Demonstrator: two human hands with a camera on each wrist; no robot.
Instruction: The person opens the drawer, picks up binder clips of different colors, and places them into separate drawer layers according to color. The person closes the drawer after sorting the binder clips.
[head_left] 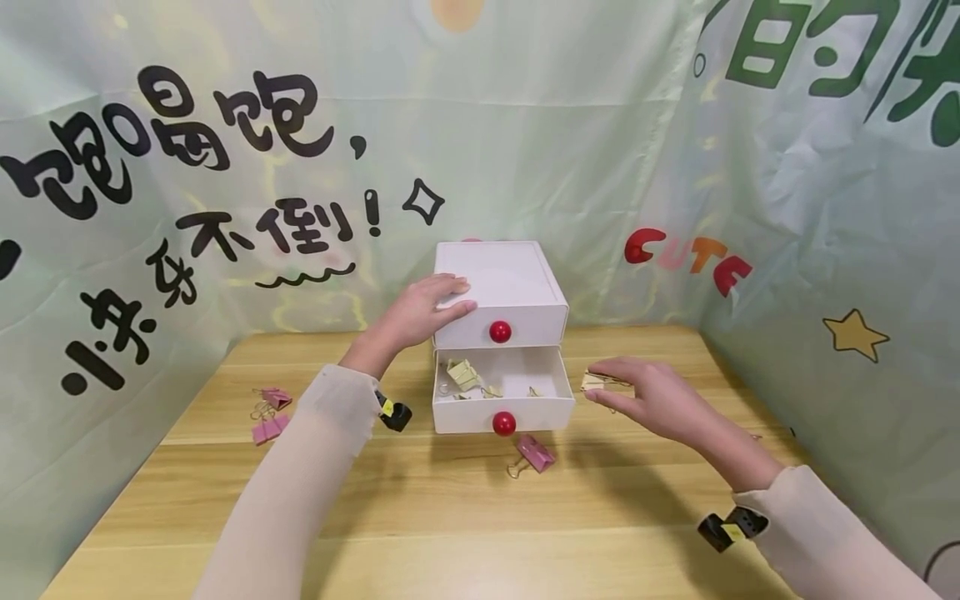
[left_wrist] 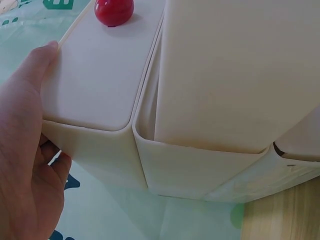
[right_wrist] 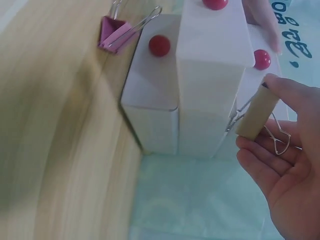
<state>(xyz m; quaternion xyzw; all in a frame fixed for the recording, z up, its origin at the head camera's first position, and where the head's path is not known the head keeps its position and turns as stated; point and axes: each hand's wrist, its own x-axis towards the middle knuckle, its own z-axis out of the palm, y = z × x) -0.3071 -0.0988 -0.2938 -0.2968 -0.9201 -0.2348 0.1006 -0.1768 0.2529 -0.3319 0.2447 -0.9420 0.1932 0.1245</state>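
A white drawer box (head_left: 495, 279) with red knobs stands on the table, its middle drawer (head_left: 465, 414) pulled out. Several pale yellow binder clips (head_left: 463, 375) lie inside that drawer. My left hand (head_left: 420, 312) rests on the box's top at the left, thumb at the front edge of the upper drawer (left_wrist: 95, 75). To the right of the drawer and apart from it, my right hand (head_left: 660, 398) pinches a yellow binder clip (right_wrist: 257, 111) between thumb and fingers; its wire handles stick out on both sides.
A pink binder clip (head_left: 536, 453) lies on the wooden table (head_left: 465, 533) before the drawer. More pink binder clips (head_left: 270, 428) lie at the table's left. A printed cloth (head_left: 525, 167) hangs behind and beside the table. The bottom drawer (right_wrist: 150, 85) is closed.
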